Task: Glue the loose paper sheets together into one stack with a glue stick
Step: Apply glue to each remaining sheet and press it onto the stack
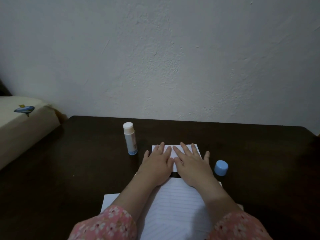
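Currently left hand [156, 164] and right hand [191, 163] flat, fingers straight, pressing small white paper [174, 150], uncapped glue stick [130, 138] upright beside, blue cap [221, 168] right.

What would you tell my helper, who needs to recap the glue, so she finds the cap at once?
Start at the dark wooden table against the white wall, then find the person's right hand pressing flat on the paper sheets. Just right of that hand stands the cap: short, light blue and alone, unlike the taller white-tipped glue stick standing left of the paper.
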Demonstrator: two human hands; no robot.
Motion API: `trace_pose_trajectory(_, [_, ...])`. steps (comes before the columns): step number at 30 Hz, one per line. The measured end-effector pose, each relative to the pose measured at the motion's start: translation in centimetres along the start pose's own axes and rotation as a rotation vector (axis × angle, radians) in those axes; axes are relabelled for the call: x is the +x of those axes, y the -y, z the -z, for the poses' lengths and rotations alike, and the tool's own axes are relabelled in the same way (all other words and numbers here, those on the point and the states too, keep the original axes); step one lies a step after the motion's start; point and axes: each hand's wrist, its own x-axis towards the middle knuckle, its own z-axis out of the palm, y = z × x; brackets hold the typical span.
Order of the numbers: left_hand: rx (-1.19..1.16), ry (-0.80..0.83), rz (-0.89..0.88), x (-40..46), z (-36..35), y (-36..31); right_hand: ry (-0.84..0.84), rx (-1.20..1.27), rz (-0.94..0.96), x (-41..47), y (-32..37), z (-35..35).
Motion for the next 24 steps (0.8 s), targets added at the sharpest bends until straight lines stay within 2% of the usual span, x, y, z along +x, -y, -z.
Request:
trace_pose_trajectory(10, [0.045,-0.036,0.274,0.1,-0.9,-0.1,-0.048,0.069,-0.231,-0.5,0.9,-0.2])
trace_pose_trajectory(15, [0.023,-0.007,0.191,-0.4,0.3,0.7,0.013,0.073,-0.2,-0.4,0.4,0.3])
trace_pose_trajectory(18, [0.072,-0.026,0.028,-1.1,1.0,0.7,0.059,0.046,-0.124,-0.8,0.2,0.7])
trace_pose_trajectory(20, [0.081,0.022,-0.047,-1.4,1.4,0.6,0.069,0.0,-0.063,-1.2,0.2,0.8])
trace_pose_trajectory(24, [0.037,0.119,-0.044,-1.9,1.7,1.2,0.085,-0.032,-0.094,-1.9,-0.1,0.7])
